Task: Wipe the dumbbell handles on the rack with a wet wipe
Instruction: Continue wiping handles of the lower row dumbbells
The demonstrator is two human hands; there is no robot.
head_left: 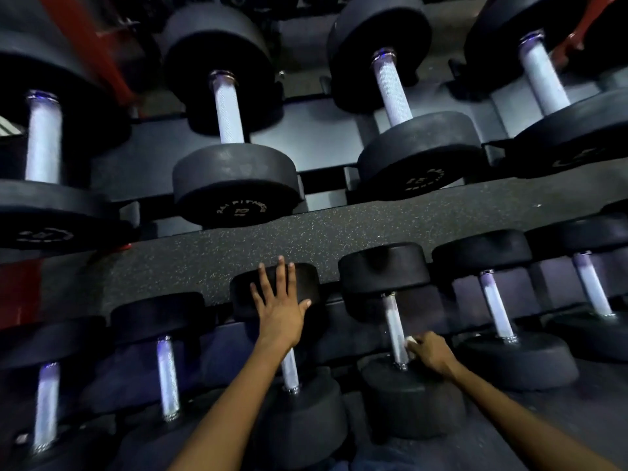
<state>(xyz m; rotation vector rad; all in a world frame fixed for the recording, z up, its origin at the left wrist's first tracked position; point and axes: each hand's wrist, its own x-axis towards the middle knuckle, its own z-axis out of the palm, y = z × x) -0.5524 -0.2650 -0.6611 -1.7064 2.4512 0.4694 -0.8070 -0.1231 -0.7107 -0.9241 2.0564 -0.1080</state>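
Black dumbbells with knurled silver handles lie in two rows on a dark rack. My right hand [430, 351] is closed on a small white wet wipe [411, 340], pressed against the lower end of one handle [394, 326] in the near row. My left hand [280, 300] lies flat with fingers spread on the far head [244, 290] of the neighbouring dumbbell to the left. That dumbbell's handle [290, 372] shows below my left wrist.
The upper row holds bigger dumbbells [234, 185] across the top of the view. A speckled rubber floor strip [339, 229] shows between the rows. Red frame parts [91, 45] stand at top left and top right. More handles [496, 305] lie to the right.
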